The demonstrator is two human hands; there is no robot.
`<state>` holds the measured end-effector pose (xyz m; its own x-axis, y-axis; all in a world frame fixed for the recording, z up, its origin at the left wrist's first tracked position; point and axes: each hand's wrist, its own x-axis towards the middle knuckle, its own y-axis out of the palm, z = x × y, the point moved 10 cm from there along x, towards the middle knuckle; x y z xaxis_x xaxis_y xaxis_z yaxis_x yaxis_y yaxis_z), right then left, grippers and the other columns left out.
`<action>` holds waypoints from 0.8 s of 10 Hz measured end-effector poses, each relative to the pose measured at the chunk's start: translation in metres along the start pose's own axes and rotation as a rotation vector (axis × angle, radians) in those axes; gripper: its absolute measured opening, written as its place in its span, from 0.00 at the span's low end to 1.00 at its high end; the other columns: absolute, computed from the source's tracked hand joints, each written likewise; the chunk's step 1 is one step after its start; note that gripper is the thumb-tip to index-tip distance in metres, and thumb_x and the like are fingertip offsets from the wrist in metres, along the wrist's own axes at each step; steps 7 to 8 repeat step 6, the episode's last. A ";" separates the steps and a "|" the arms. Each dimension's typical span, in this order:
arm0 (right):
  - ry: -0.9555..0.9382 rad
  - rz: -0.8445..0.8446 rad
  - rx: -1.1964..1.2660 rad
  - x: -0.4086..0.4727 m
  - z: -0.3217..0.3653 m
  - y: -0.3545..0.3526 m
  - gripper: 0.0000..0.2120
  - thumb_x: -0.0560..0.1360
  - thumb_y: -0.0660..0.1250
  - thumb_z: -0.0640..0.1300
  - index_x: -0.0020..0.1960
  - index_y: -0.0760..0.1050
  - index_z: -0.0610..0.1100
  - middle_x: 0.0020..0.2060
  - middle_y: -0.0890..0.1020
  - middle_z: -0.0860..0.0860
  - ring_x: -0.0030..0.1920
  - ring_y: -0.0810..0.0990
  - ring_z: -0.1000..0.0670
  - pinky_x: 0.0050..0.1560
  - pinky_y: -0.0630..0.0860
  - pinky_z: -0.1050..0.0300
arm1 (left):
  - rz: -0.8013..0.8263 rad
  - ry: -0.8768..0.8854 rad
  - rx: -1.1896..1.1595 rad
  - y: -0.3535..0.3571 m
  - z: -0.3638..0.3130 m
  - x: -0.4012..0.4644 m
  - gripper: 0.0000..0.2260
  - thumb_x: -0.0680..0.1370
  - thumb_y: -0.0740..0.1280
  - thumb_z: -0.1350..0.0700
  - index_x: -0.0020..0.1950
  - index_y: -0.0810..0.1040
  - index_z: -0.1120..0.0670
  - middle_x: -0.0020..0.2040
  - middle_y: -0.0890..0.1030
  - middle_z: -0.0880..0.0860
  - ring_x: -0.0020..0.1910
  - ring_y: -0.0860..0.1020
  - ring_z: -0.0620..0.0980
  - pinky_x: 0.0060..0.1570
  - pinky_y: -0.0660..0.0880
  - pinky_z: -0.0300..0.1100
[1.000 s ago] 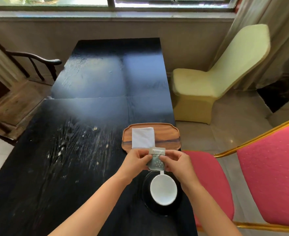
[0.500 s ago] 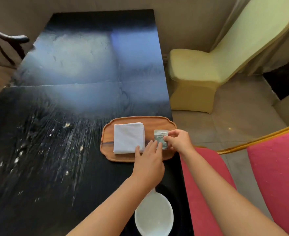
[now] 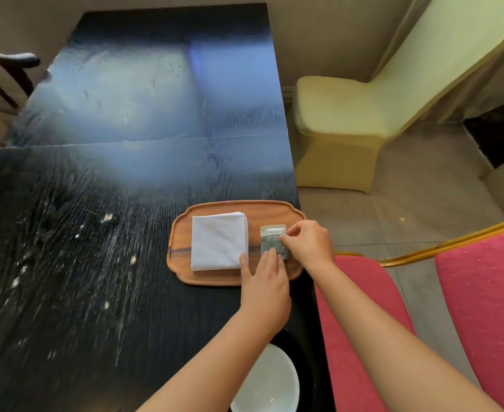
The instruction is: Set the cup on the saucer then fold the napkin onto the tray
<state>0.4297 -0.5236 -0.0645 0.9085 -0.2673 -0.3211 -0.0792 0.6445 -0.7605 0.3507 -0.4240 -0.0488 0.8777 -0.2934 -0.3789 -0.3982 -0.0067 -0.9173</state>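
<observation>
Black surface (image 3: 102, 263) beside red chair (image 3: 360, 322), pale tiled floor. Since half a second ago: little changed. Right hand (image 3: 308, 243) fingers pinched on packet (image 3: 273, 240), left hand (image 3: 264, 288) fingertips pressing it onto tray (image 3: 232, 207) beside folded napkin (image 3: 218, 240). Cup (image 3: 270, 382) on saucer (image 3: 304, 361), near edge.

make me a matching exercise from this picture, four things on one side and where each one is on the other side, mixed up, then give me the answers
Things
1. folded napkin
2. small packet
3. white cup
4. yellow covered chair

Places
A. on the floor past the table's right edge
B. left part of the wooden tray
C. near edge of the black table, partly under the left forearm
D. right part of the tray, touched by both hands: left, right

Pairs: 1-B, 2-D, 3-C, 4-A
</observation>
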 end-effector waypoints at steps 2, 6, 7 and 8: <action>0.005 -0.023 -0.008 -0.002 0.001 0.000 0.05 0.71 0.68 0.49 0.39 0.80 0.49 0.41 0.83 0.50 0.45 0.80 0.48 0.38 0.71 0.58 | -0.051 0.013 -0.038 -0.004 0.001 -0.001 0.27 0.79 0.54 0.55 0.76 0.47 0.60 0.76 0.50 0.56 0.75 0.48 0.50 0.70 0.41 0.61; -0.211 0.218 -0.237 -0.056 0.052 -0.025 0.10 0.73 0.64 0.49 0.52 0.77 0.48 0.51 0.81 0.49 0.52 0.78 0.47 0.50 0.76 0.53 | -0.118 0.027 -0.258 -0.090 0.034 -0.027 0.12 0.79 0.58 0.52 0.59 0.72 0.54 0.57 0.78 0.54 0.53 0.76 0.53 0.54 0.70 0.47; -0.211 0.218 -0.237 -0.056 0.052 -0.025 0.10 0.73 0.64 0.49 0.52 0.77 0.48 0.51 0.81 0.49 0.52 0.78 0.47 0.50 0.76 0.53 | -0.118 0.027 -0.258 -0.090 0.034 -0.027 0.12 0.79 0.58 0.52 0.59 0.72 0.54 0.57 0.78 0.54 0.53 0.76 0.53 0.54 0.70 0.47; -0.211 0.218 -0.237 -0.056 0.052 -0.025 0.10 0.73 0.64 0.49 0.52 0.77 0.48 0.51 0.81 0.49 0.52 0.78 0.47 0.50 0.76 0.53 | -0.118 0.027 -0.258 -0.090 0.034 -0.027 0.12 0.79 0.58 0.52 0.59 0.72 0.54 0.57 0.78 0.54 0.53 0.76 0.53 0.54 0.70 0.47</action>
